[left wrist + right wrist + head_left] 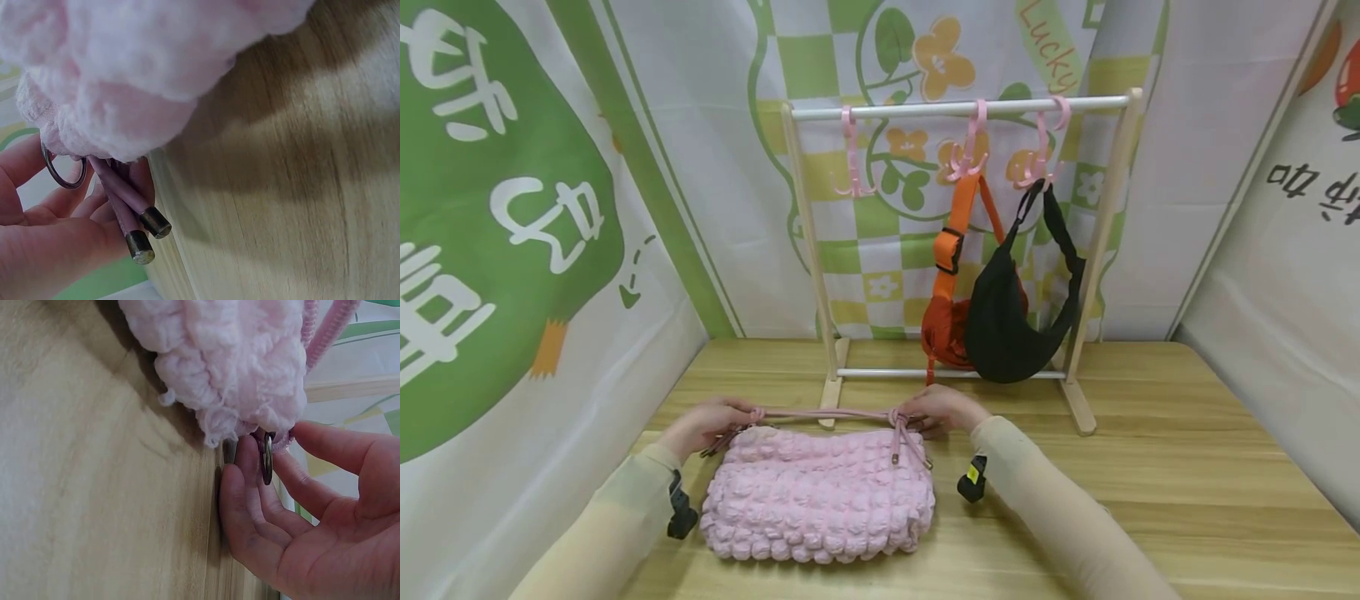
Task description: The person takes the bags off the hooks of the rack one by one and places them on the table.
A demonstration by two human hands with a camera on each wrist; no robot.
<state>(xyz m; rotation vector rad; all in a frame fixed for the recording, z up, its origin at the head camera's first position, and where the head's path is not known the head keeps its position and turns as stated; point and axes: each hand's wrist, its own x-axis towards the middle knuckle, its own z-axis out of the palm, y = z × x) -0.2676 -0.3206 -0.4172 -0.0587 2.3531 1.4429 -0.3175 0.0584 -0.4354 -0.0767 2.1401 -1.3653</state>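
A pink puffy handbag [820,500] lies on the wooden table, its corded strap [827,413] stretched along the top. At the left knot of the strap, my left hand [711,421] holds on with curled fingers. My right hand [946,410] pinches the strap by the right knot, where cord ends with metal tips hang over the bag. Close up in the left wrist view, two crossed cord ends [119,200] and a dark metal ring [65,175] show among the fingers. Another ring [267,462] sits between thumb and fingers in the right wrist view.
Behind the handbag stands a wooden rack [805,225] with a metal top rail [910,109]. Pink hooks [852,154] hang from it. An orange bag [947,325] and a black bag [1007,325] hang at its right side. Printed cloth surrounds the table [1187,467].
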